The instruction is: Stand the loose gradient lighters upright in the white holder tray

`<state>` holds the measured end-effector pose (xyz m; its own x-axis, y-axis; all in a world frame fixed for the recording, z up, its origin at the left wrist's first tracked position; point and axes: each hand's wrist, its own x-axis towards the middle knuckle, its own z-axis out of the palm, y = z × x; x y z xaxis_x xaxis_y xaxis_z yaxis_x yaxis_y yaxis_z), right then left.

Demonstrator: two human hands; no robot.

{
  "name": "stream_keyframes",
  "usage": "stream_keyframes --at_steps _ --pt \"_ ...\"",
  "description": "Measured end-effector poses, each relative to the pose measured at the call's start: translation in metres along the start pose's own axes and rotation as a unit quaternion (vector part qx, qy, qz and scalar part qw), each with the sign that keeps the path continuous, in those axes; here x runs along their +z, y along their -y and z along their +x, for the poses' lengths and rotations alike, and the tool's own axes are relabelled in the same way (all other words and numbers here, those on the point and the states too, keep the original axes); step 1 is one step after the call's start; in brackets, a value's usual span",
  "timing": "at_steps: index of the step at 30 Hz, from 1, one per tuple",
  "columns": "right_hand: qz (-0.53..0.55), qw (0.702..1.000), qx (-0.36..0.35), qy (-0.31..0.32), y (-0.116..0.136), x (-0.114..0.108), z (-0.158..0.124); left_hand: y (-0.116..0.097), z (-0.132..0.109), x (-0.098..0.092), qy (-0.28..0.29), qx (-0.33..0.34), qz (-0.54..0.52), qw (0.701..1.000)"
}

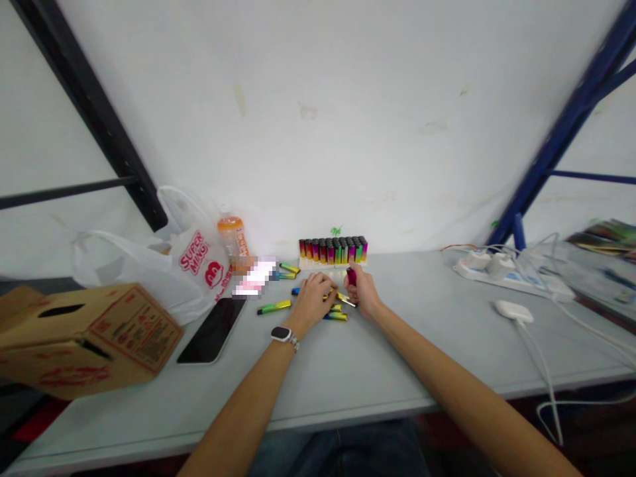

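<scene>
My right hand (366, 291) is closed around a magenta lighter (352, 275), thumb on top. Curled over the loose lighters on the table, my left hand (314, 299) has its fingertips on a yellow lighter (342, 298), whose shiny end points towards my right hand. Beneath and beside the left hand lie a blue-and-yellow lighter (336, 317) and others, partly covered. A green-and-yellow lighter (274, 307) lies apart on the left. Behind my hands, several rows of multicoloured lighters with black tops (334, 250) stand upright in a pale tray (318, 264).
On the left are a cardboard box (134, 331), a white plastic bag (193, 265), an orange-labelled bottle (232, 235), a dark phone (212, 331) and a bright blurred-out screen (254, 277). A power strip (517, 281) and a white charger (514, 311) with cables are on the right. A wall stands behind.
</scene>
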<state>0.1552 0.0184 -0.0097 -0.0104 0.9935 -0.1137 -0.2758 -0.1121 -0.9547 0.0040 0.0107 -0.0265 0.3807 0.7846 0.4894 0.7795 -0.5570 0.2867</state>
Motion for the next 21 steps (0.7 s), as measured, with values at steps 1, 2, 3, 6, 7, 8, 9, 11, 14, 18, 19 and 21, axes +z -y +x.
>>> stream_keyframes --at_steps 1,2,3,6,7,8,9,11,14,18,19,21 --pt "-0.006 1.000 -0.001 -0.014 0.0008 0.0008 -0.0004 -0.0004 0.0000 -0.0005 -0.008 -0.002 -0.004 1.000" --pt "-0.012 1.000 -0.006 -0.024 0.0015 0.0016 -0.0009 -0.0011 0.0000 -0.0010 -0.015 -0.002 -0.010 1.000" --pt "-0.017 0.999 -0.012 -0.031 0.0020 0.0025 -0.0015 -0.0017 0.0000 -0.0014 -0.020 -0.001 -0.016 1.000" --pt "-0.017 0.999 -0.019 -0.030 0.0032 0.0044 -0.0034 -0.0037 0.0003 -0.0025 -0.028 0.000 -0.036 0.999" --pt "-0.012 0.999 -0.016 -0.026 0.0033 0.0046 -0.0040 -0.0042 0.0004 -0.0027 -0.030 -0.001 -0.041 0.999" --pt "-0.005 1.000 -0.009 -0.019 0.0033 0.0045 -0.0045 -0.0045 0.0006 -0.0029 -0.032 -0.001 -0.046 0.998" --pt "0.004 1.000 0.000 -0.008 0.0033 0.0041 -0.0048 -0.0047 0.0007 -0.0031 -0.033 -0.002 -0.051 0.998" --pt "0.023 0.999 0.015 0.018 0.0028 0.0029 -0.0050 -0.0049 0.0007 -0.0034 -0.032 -0.002 -0.058 0.998" --pt "0.034 0.999 0.021 0.028 0.0016 0.0019 -0.0040 -0.0053 0.0005 -0.0036 -0.031 -0.005 -0.064 0.997" --pt "0.001 1.000 -0.016 -0.022 0.0002 0.0032 -0.0019 -0.0067 0.0001 -0.0041 -0.033 -0.002 -0.074 0.997" --pt "-0.005 0.999 -0.030 -0.032 -0.0001 0.0036 -0.0017 -0.0073 0.0000 -0.0044 -0.036 0.000 -0.078 0.996" --pt "-0.009 0.998 -0.048 -0.038 -0.0005 0.0039 -0.0016 -0.0088 0.0001 -0.0050 -0.045 0.006 -0.095 0.994"
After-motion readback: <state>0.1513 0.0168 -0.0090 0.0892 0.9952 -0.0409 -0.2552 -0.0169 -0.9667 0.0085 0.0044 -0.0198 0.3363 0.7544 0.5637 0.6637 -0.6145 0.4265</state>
